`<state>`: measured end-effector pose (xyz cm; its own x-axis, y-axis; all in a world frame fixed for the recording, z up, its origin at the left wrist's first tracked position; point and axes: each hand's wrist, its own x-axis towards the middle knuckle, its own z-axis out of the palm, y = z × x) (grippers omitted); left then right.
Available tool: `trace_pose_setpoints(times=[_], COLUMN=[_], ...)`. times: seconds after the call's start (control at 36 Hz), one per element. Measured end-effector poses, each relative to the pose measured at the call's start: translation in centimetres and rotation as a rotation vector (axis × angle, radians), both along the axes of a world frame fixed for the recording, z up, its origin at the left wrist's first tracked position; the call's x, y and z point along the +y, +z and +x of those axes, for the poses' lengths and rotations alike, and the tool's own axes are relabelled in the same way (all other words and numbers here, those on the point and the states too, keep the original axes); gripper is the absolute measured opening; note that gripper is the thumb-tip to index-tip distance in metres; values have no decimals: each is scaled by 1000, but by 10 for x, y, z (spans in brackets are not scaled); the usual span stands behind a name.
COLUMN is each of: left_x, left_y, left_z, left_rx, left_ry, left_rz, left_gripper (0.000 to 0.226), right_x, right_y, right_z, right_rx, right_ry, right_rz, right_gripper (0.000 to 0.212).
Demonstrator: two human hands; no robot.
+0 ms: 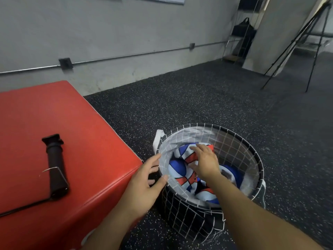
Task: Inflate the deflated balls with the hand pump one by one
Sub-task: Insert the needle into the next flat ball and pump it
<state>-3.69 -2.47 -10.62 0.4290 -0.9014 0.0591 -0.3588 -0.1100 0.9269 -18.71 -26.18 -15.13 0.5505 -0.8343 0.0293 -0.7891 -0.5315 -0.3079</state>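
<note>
A red padded box (63, 141) is seen on the speckled floor (198, 98), with a round basket (189, 213) just beside it. Flat red, white and blue balls (177, 168) are piled inside the basket. The black pump (55, 165) is laid on the box. The basket rim is touched by the left hand (146, 179), fingers relaxed. The top ball is covered by the spread right hand (203, 161); whether it is grasped cannot be told.

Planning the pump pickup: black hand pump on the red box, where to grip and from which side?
Grip the hand pump around the middle of its barrel, coming from above. It lies flat on the red box, so the barrel's top and sides are open. Avoid the T-handle at the far end and the hose at the near end.
</note>
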Motion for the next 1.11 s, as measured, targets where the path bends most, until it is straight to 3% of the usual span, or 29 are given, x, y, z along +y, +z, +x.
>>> trace_pose_setpoints(times=[0.64,0.94,1.11], left_x=[-39,-31,-22], left_y=[-20,-20,-15], left_z=[4,8,10], left_rx=[12,23,46], left_ry=[-3,-8,3], left_rz=[51,48,19], left_gripper=[62,63,63], right_x=[-32,-28,-31], right_y=[-36,-23,18], right_z=[6,-2,-14], right_rx=[65,45,-126], right_ry=[-97,-120,-131], right_rz=[-19,-117,-115], right_gripper=[95,69,74])
